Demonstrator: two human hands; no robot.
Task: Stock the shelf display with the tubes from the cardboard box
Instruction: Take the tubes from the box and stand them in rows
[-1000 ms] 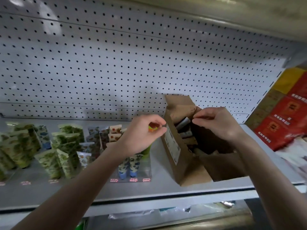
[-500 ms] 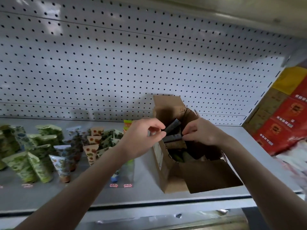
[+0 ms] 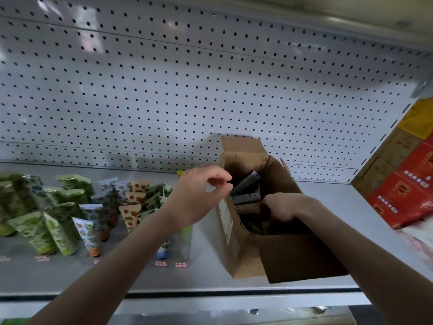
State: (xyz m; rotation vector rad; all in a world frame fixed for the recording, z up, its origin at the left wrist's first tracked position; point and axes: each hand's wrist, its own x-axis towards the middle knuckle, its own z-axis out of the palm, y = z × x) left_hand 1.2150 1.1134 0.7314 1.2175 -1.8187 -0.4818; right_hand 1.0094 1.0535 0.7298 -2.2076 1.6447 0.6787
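Observation:
An open cardboard box (image 3: pixel 293 261) stands on the grey shelf (image 3: pixel 206 275), right of centre. Dark grey tubes (image 3: pixel 247 184) stick up at its back and green ones (image 3: pixel 254 227) lie lower down. My right hand (image 3: pixel 287 207) reaches down inside the box, fingers curled among the tubes; the fingertips are hidden. My left hand (image 3: pixel 199 195) hovers at the box's left rim with thumb and fingers loosely curled, nothing visible between them. Patterned green, blue and orange tubes (image 3: pixel 91 231) stand cap-down in rows on the left of the shelf.
A white pegboard wall (image 3: pixel 187 90) backs the shelf. Red and yellow cartons (image 3: pixel 407 184) are stacked at the right end. Small price tags (image 3: pixel 180 264) line the shelf's front edge. Bare shelf lies between the tube rows and the box.
My left hand let go of the red-topped tube at the display and came over to the box's rim. My right hand sank from the box's top deeper among the tubes.

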